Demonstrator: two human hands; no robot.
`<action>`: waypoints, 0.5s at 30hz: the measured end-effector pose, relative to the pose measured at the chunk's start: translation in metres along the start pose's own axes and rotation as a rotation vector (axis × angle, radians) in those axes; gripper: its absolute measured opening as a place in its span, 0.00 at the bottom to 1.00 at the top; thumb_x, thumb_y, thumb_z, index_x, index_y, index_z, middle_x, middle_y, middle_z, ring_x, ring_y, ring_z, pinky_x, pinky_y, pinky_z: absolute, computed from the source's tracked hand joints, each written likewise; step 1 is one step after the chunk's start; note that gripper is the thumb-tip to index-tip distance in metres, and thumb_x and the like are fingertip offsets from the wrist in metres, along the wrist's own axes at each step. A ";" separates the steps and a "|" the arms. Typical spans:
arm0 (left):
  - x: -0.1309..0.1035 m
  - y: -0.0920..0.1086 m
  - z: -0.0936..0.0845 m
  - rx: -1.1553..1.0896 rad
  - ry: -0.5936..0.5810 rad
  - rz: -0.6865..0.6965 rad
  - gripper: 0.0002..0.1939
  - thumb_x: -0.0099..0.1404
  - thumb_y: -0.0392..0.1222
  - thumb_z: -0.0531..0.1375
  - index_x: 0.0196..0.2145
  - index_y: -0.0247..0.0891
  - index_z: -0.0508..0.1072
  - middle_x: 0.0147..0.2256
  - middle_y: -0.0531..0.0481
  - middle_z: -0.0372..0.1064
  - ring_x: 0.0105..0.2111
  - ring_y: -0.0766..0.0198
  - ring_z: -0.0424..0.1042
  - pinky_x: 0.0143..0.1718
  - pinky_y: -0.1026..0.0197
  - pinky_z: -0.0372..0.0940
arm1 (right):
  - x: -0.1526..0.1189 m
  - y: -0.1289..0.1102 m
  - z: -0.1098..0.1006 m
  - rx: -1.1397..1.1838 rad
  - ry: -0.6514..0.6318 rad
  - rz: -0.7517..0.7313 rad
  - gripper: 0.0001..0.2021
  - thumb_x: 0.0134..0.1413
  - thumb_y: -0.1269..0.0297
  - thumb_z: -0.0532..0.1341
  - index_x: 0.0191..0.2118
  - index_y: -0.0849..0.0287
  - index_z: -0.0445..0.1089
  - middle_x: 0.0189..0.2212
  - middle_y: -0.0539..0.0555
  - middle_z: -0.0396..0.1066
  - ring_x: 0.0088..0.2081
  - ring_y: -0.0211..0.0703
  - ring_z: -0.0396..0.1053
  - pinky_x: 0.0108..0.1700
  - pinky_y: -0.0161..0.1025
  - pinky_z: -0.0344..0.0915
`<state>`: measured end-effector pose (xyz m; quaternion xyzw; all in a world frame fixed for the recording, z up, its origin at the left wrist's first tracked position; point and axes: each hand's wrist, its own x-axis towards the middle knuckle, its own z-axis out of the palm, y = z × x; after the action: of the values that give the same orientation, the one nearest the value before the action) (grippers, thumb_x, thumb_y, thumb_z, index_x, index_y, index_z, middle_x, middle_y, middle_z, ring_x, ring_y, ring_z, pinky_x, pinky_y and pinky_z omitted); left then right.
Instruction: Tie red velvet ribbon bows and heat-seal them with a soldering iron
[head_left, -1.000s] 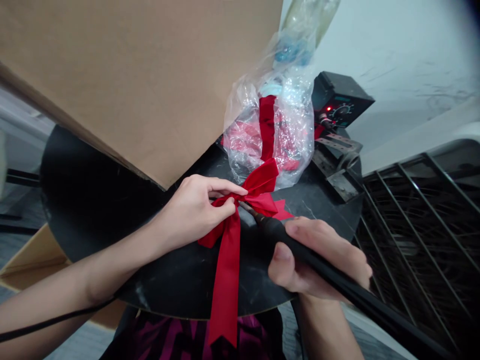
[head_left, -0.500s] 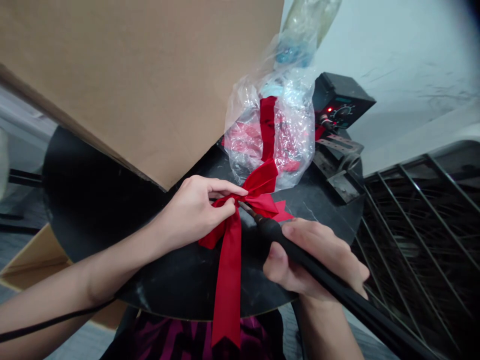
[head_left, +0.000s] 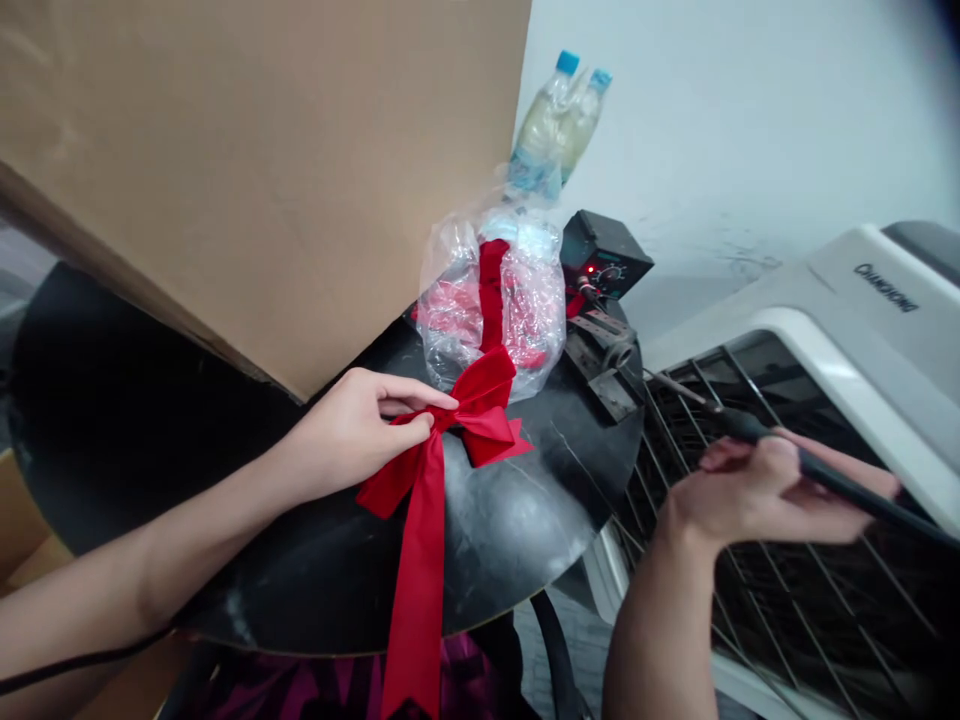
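Observation:
Thumb and fingers of my left hand (head_left: 367, 430) pinch the knot of a red ribbon bow (head_left: 484, 400) on the black round table. One long tail (head_left: 420, 570) of the bow hangs over the front edge. My right hand (head_left: 765, 490) is off to the right, beyond the table, wrapped round the dark handle of a soldering iron (head_left: 750, 425). The iron's thin metal tip points left, toward the stand (head_left: 611, 370) at the table's right side, and I cannot tell if it touches the stand. The hand is slightly blurred.
Behind the bow sits a clear plastic bag (head_left: 450, 290) with red ribbon pieces. A black control box (head_left: 604, 255) with a lit red light and two bottles (head_left: 551, 130) stand behind. A large cardboard box (head_left: 285, 200) fills the left. At right is a white heater (head_left: 832, 300) with a grille.
My right hand has carried the soldering iron away from the bow's knot, to the right past the table edge. My left hand keeps its pinch on the bow. The view has turned right.

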<state>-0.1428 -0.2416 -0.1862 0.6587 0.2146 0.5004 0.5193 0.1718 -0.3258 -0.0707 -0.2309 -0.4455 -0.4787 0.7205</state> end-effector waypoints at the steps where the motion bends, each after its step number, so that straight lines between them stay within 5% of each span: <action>1: -0.001 0.001 0.000 0.003 0.001 0.007 0.14 0.61 0.36 0.64 0.44 0.41 0.85 0.40 0.49 0.84 0.41 0.55 0.84 0.38 0.64 0.77 | 0.001 0.011 0.003 -0.031 0.003 0.031 0.08 0.45 0.62 0.63 0.28 0.50 0.62 0.20 0.44 0.59 0.14 0.36 0.57 0.15 0.38 0.53; 6: -0.003 0.003 0.000 -0.017 0.018 0.029 0.14 0.60 0.35 0.65 0.43 0.43 0.86 0.38 0.49 0.84 0.40 0.56 0.84 0.36 0.65 0.76 | -0.008 0.034 0.014 -0.070 -0.214 0.205 0.05 0.50 0.65 0.62 0.34 0.53 0.66 0.21 0.45 0.64 0.18 0.39 0.64 0.20 0.38 0.62; 10: -0.009 0.013 -0.004 -0.053 -0.054 0.021 0.13 0.61 0.35 0.66 0.43 0.43 0.86 0.39 0.49 0.84 0.40 0.57 0.84 0.35 0.67 0.76 | -0.009 0.045 0.019 -0.056 -0.467 0.317 0.12 0.52 0.59 0.66 0.40 0.59 0.70 0.23 0.48 0.71 0.20 0.39 0.68 0.25 0.38 0.67; 15: -0.061 0.024 -0.029 -0.006 0.081 0.112 0.09 0.66 0.41 0.67 0.43 0.48 0.86 0.40 0.51 0.84 0.39 0.59 0.84 0.36 0.71 0.76 | -0.007 0.054 0.027 -0.005 -0.651 0.395 0.19 0.49 0.56 0.70 0.44 0.62 0.73 0.28 0.53 0.76 0.21 0.38 0.68 0.26 0.38 0.66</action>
<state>-0.1992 -0.2859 -0.1927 0.6471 0.1970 0.5556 0.4834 0.2076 -0.2790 -0.0586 -0.4539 -0.5969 -0.2331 0.6191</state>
